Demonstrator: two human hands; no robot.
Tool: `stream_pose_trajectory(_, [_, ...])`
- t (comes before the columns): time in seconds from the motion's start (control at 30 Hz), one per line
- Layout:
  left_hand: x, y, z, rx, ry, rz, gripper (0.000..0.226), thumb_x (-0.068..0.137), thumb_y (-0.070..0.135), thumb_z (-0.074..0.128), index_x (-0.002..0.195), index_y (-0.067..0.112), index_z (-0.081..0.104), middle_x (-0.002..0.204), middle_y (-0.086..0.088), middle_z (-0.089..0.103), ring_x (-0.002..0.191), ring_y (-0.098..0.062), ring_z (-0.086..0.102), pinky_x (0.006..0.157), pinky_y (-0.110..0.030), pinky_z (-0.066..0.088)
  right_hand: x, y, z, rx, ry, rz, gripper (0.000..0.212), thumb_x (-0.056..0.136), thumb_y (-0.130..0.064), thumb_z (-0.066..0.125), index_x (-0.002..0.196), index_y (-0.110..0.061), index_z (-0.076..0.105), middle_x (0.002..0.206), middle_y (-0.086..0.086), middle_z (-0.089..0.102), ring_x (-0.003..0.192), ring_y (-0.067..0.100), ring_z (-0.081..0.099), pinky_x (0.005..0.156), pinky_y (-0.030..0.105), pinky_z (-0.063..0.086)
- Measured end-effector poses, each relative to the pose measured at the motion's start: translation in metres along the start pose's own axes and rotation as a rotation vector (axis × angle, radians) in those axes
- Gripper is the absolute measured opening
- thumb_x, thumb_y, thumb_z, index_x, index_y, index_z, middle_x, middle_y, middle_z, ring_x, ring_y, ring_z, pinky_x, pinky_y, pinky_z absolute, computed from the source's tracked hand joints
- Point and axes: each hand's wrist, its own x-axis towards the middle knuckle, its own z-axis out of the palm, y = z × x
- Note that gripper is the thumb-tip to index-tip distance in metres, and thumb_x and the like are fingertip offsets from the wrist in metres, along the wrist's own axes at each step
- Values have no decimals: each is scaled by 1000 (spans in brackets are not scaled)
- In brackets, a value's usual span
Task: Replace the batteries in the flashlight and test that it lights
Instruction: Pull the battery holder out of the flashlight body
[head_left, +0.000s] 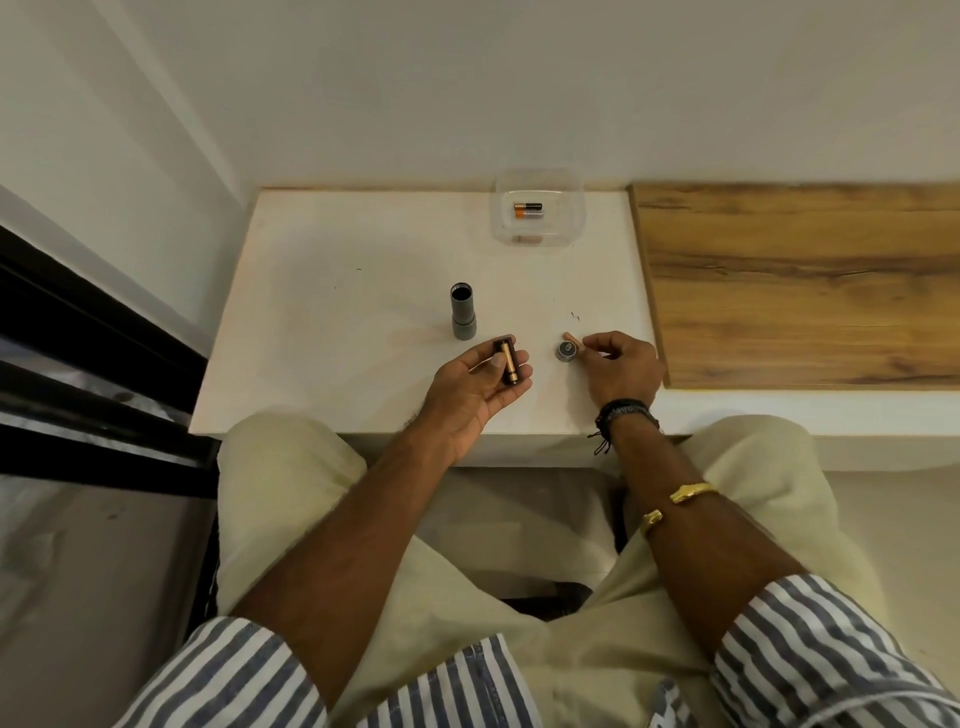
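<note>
This looks like a room in a home. Plain white walls (467, 78) meet in a corner at the upper left of the frame, above a low white ledge (322, 312) in the middle. A wood-grain laminate panel (800, 280) adjoins the ledge at the right. A dark-framed glass surface (78, 364) runs down the left edge, and a pale tiled floor (893, 519) shows at the lower right. No workshop or office fittings appear, only a small clear plastic container (540, 208) on the ledge.

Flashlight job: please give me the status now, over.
Left hand cradles battery holder. Right hand at end cap, grip unclear. Flashlight upright, open. Spare batteries in clear box. Nothing blocking.
</note>
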Motion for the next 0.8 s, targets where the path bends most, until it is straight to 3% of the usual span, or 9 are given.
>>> stream_pose_trajectory(0.3, [-2, 2, -2, -1, -34, 30, 25, 101, 2, 53, 124, 1, 62, 114, -19, 72, 107, -33, 71, 87, -39, 60, -15, -17, -8, 105, 40, -86, 6, 83, -18, 78, 89, -20, 78, 82, -8, 73, 75, 7, 66, 82, 37, 60])
stream_pose_trajectory(0.37, [-2, 2, -3, 29, -31, 54, 28, 99, 2, 56, 126, -1, 60, 116, -21, 72, 109, -34, 70, 92, -42, 59, -26, -29, -9, 237, -51, -72, 5, 84, -16, 76, 86, -21, 78, 80, -5, 75, 77, 12, 70, 73, 34, 59])
stream_pose_trajectory(0.43, [-2, 2, -3, 90, -20, 94, 29, 97, 2, 59, 126, 0, 60, 118, -20, 71, 110, -34, 70, 94, -43, 58, -41, -40, -9, 369, -246, -8, 8, 86, -18, 73, 88, -23, 78, 83, -6, 76, 76, 12, 70, 62, 29, 55])
stream_pose_trajectory(0.53, [-3, 1, -3, 164, 0, 159, 24, 94, 1, 65, 118, 6, 65, 114, -17, 74, 106, -31, 72, 88, -40, 60, -58, -49, -9, 408, -490, 54, 12, 89, -17, 70, 97, -23, 77, 87, -7, 76, 85, 10, 69, 65, 29, 54])
stream_pose_trajectory(0.67, [-5, 1, -4, 253, 0, 212, 22, 90, 4, 71, 110, 15, 71, 107, -9, 77, 102, -28, 74, 84, -38, 61, -65, -50, -9, 432, -576, 130, 21, 87, -13, 70, 107, -15, 74, 96, 0, 72, 93, 14, 65, 74, 35, 54])
stream_pose_trajectory(0.8, [-6, 0, -4, 344, -8, 242, 24, 90, 8, 72, 113, 15, 71, 110, -10, 76, 101, -28, 74, 86, -40, 61, -66, -50, -11, 452, -609, 165, 20, 86, -13, 69, 105, -14, 72, 92, -1, 71, 87, 14, 66, 69, 32, 56])
